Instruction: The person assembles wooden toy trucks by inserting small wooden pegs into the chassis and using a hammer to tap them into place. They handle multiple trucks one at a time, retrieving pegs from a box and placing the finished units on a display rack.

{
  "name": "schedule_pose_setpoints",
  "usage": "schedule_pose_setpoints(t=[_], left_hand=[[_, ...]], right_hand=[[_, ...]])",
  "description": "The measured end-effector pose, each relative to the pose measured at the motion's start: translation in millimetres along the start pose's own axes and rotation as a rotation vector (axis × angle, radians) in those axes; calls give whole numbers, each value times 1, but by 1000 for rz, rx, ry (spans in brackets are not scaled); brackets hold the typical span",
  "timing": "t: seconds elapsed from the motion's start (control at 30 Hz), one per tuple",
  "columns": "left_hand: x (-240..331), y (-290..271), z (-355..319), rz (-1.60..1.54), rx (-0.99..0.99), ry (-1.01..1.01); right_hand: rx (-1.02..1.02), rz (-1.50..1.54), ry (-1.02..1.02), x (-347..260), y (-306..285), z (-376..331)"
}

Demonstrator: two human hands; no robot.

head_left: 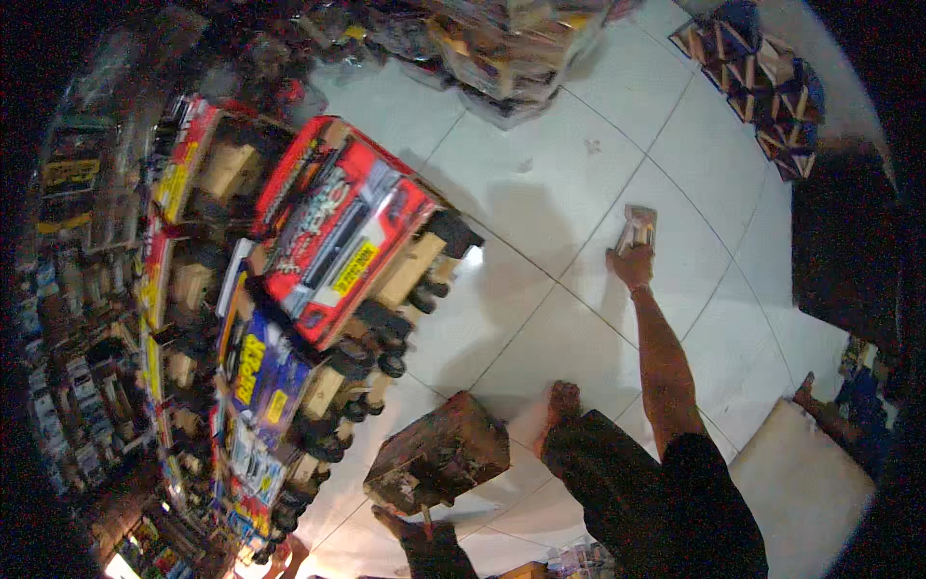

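My right hand (pixel 632 262) reaches out over the white tiled floor, its fingers closed round a small pale packet (pixel 639 224) with a shiny, see-through look. What is inside the packet is too blurred to tell. At the lower left edge a skin-coloured shape, seemingly my left hand (pixel 286 558), shows only in part beside the toy trucks; its fingers are smeared and cut off. Between my feet stands a worn brown wooden box (pixel 439 454).
Toy trucks with red (pixel 352 236) and blue (pixel 265 362) printed bodies and black wheels stand in a row at left. Crowded shelves (pixel 82 318) lie beyond. Wrapped goods (pixel 511 58) sit at the far side, triangular wooden pieces (pixel 748 72) at far right. A pale board (pixel 805 468) lies at right.
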State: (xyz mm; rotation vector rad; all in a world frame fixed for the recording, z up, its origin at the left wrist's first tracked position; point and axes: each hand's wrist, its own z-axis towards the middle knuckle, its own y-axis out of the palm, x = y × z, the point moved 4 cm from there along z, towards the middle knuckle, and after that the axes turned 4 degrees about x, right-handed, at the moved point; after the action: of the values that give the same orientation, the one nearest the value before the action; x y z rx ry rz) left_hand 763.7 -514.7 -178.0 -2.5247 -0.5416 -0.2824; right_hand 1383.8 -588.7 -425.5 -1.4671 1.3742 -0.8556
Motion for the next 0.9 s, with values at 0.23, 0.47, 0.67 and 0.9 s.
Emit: schedule_pose_setpoints(t=[0.23, 0.47, 0.67, 0.9], left_hand=[[33, 67, -79, -262, -61, 21], [78, 133, -130, -85, 4, 580], [165, 16, -209, -729, -15, 188], [263, -89, -222, -546, 1, 320]], right_hand=[[-1237, 732, -348, 63, -60, -157], [-1246, 741, -200, 6, -248, -458], [-1129, 446, -409, -46, -346, -509], [-1128, 380, -835, -116, -372, -468]])
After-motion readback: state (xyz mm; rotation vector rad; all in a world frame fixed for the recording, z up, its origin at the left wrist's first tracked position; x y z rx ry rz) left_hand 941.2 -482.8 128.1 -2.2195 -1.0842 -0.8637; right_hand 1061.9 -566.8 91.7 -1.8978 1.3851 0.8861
